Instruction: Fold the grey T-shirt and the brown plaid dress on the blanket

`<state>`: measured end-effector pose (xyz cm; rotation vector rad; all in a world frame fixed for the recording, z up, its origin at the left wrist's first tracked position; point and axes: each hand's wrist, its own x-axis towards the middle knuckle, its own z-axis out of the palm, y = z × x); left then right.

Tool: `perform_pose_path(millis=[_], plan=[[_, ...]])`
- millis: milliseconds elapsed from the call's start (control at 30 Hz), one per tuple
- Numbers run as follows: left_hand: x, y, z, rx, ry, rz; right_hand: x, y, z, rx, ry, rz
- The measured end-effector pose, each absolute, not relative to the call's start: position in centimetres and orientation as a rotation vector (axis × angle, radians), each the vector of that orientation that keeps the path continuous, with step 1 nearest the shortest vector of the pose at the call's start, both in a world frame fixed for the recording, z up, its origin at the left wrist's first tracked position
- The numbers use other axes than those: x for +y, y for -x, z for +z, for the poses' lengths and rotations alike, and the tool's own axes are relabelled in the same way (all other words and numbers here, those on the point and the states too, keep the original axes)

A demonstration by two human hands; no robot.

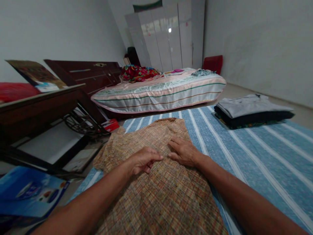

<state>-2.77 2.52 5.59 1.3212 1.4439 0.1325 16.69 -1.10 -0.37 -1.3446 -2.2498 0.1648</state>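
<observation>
A brown and orange checked shirt [168, 192] lies spread over a blue and white striped sheet, its surface lightly wrinkled. My left hand [145, 160] is over the middle of the shirt with its fingers curled and the thumb and forefinger together. Whether any cloth is pinched between them I cannot tell. Just to the right, my right hand [182, 151] rests palm down on the shirt, fingers stretched out and slightly apart. A small gap separates the two hands.
Folded clothes [251, 109], grey over black, are stacked at the right on the striped sheet [269, 160]. Beyond stands a bed [158, 94] with a red floral bundle [139, 73]. At left are a treadle table [41, 101] and a blue box [31, 192].
</observation>
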Motion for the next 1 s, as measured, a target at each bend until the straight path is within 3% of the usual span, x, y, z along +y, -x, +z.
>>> perform_pose_path(millis=[267, 467, 1000], plan=[[0.0, 1.9, 5.2, 1.339, -1.261, 0.307, -1.3, -16.6, -0.1, -2.151, 1.363, 0.043], [-1.2, 1.0, 6.0, 1.286, -1.107, 0.415, -0.7, -17.1, -1.3, -1.988, 1.496, 0.15], [-0.3, -0.4, 5.0, 1.35, -0.983, 0.361, 0.1, -17.7, -2.3, -1.783, 1.48, 0.299]])
